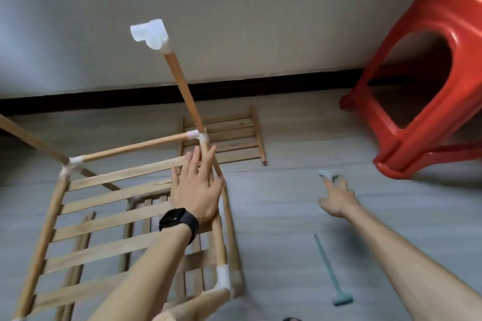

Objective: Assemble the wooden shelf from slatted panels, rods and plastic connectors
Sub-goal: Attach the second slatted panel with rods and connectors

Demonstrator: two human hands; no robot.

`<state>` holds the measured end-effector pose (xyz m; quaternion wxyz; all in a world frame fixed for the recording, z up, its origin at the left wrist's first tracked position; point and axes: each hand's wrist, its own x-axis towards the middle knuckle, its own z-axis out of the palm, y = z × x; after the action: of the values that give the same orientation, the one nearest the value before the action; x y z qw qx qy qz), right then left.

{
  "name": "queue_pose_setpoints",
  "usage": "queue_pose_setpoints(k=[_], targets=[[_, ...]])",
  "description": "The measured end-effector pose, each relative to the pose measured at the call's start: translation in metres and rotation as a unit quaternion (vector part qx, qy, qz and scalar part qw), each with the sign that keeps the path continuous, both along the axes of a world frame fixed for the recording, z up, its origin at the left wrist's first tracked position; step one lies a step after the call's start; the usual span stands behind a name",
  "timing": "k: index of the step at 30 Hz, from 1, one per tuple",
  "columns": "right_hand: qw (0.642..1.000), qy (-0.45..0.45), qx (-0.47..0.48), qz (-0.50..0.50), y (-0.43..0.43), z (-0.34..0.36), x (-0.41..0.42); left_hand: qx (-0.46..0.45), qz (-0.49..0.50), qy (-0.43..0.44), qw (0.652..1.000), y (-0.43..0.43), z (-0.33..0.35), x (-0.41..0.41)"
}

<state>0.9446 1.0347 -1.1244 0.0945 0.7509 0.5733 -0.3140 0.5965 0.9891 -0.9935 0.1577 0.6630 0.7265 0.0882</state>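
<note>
One view only, from the head, down onto a floor (287,216). Main risk: tipping or twisting of the half-built shelf (43,242) at near left, with its slatted panel (109,219) hung between rods and the tall upright rod (182,86), capped by a white connector (150,34), seated only in a corner joint (199,135) at its foot. Likely cause: weight leaning through the left hand during the stretch to the right, enough perhaps to spring a rod from its socket. Lesser risk: loose connector (326,173) on the floor at far right, knocked away by a hurried reach. Left hand (195,190) wide and flat, fingers straight, pressed on the frame's right rail just below that joint, watch (177,219) on the wrist. Right hand (337,198) stretched out at arm's length, fingertips at the loose connector; pinched or merely touched, impossible to tell through blur. Mallet (327,266) near right, spare panel (229,143) beyond the frame, red stool (464,73) far right.
</note>
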Motion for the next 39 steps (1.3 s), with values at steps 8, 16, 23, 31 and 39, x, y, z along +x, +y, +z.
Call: queue_pose_setpoints(k=[8,16,23,31,39], targets=[[0.997,0.022,0.045,-0.067,0.047,-0.071,0.006,0.019,0.008,0.001,1.0,-0.001,-0.009,-0.003],[0.994,0.044,0.088,-0.04,-0.018,-0.066,-0.057,0.001,0.004,0.006,1.0,-0.002,-0.004,0.003],[0.913,0.317,0.193,-0.171,-0.073,0.047,-0.103,-0.045,0.008,-0.046,0.998,-0.007,0.028,-0.009],[0.807,0.437,0.396,-0.022,-0.151,0.265,-0.133,0.004,-0.015,-0.339,0.941,-0.056,0.183,-0.021],[0.77,0.421,0.456,0.15,-0.192,0.347,-0.174,0.043,-0.128,-0.425,0.895,-0.166,0.239,-0.028]])
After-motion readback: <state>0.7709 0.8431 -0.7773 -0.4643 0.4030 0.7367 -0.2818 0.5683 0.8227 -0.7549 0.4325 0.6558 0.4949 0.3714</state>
